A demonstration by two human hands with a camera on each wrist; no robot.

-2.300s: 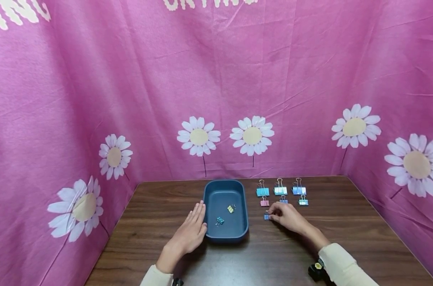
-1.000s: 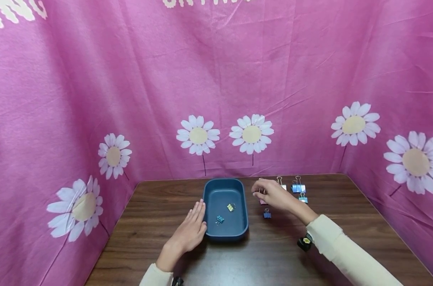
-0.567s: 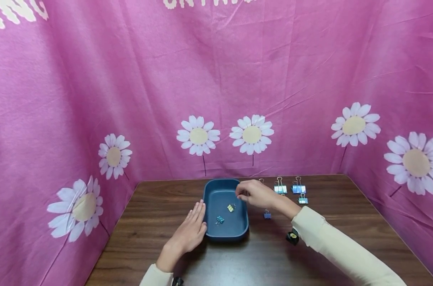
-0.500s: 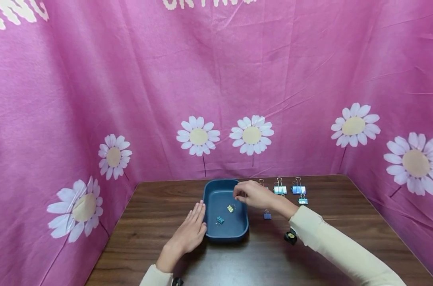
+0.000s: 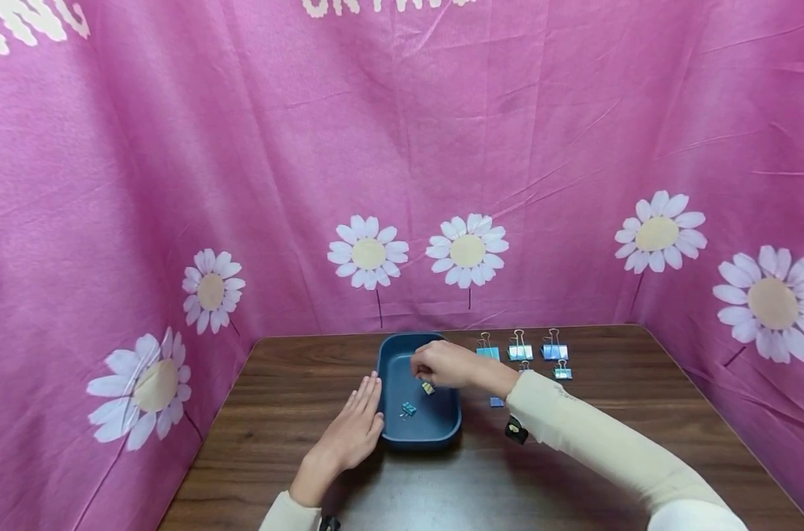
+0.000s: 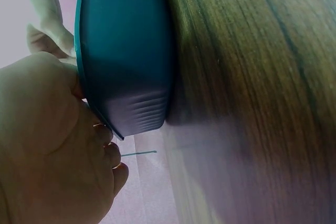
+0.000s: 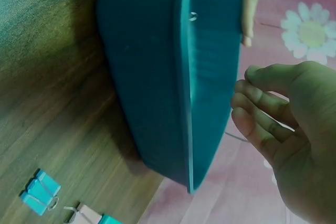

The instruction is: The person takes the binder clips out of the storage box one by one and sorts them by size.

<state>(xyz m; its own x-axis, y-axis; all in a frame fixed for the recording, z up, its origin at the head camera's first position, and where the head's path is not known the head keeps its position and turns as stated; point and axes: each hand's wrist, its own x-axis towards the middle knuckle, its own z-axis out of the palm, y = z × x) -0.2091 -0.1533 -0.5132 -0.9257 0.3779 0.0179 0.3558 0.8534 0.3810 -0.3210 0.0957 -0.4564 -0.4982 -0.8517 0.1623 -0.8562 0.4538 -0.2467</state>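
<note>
A dark blue tray [image 5: 435, 425] stands on the table with a small yellow binder clip [image 5: 428, 389] and a small teal binder clip [image 5: 409, 408] in it. Flat along the tray's left side, my left hand [image 5: 350, 435] touches the rim with straight fingers. My right hand [image 5: 445, 363] hovers over the tray, close to the yellow clip and partly covering it. In the right wrist view the fingers of that right hand [image 7: 299, 114] are loosely bent, and nothing shows between them. A small blue binder clip [image 5: 497, 402] lies right of the tray, partly behind the right sleeve.
Three larger binder clips, including a silvery one [image 5: 520, 352], stand in a row at the back right. Smaller ones, such as a light blue clip [image 5: 563, 371], sit in front. A pink clip [image 7: 86, 214] shows in the right wrist view. Pink cloth [image 5: 402, 147] surrounds the table.
My right hand let go of the small blue clip on the table and moved left over the tray. The left hand stays at the rim.
</note>
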